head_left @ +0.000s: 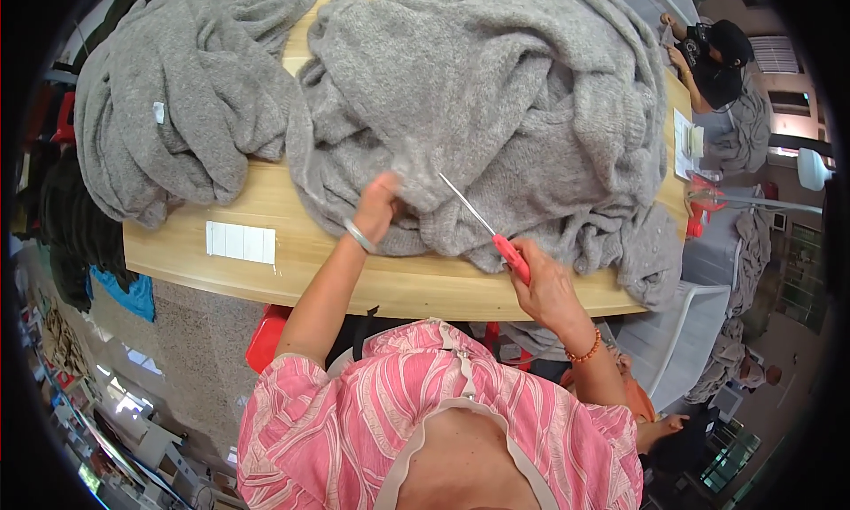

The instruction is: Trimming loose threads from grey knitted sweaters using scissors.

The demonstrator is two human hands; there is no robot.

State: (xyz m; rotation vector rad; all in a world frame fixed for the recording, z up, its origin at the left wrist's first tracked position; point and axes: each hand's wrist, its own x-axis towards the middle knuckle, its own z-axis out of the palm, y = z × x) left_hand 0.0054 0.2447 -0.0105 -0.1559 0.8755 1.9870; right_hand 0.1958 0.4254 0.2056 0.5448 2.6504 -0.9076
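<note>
A large heap of grey knitted garments (pixel 460 85) covers the middle of the wooden table. My left hand (pixel 379 211) is closed on a fold at the heap's near side; its fingertips and the cloth beside them are blurred. In my right hand (pixel 547 287) is a tool with a red handle and a long, thin metal shaft (pixel 467 201). The shaft slants up and left, its tip over the grey knit close to my left hand. I cannot make out the tip's shape.
Another pile of grey knitwear (pixel 186 112) lies at the left, bearing a small white tag (pixel 159 112). White paper (pixel 241 243) sits near the table's front edge (pixel 398 306). A white plastic bin (pixel 686 342) stands at the right. Beyond it, a person in black (pixel 717 67) handles grey cloth.
</note>
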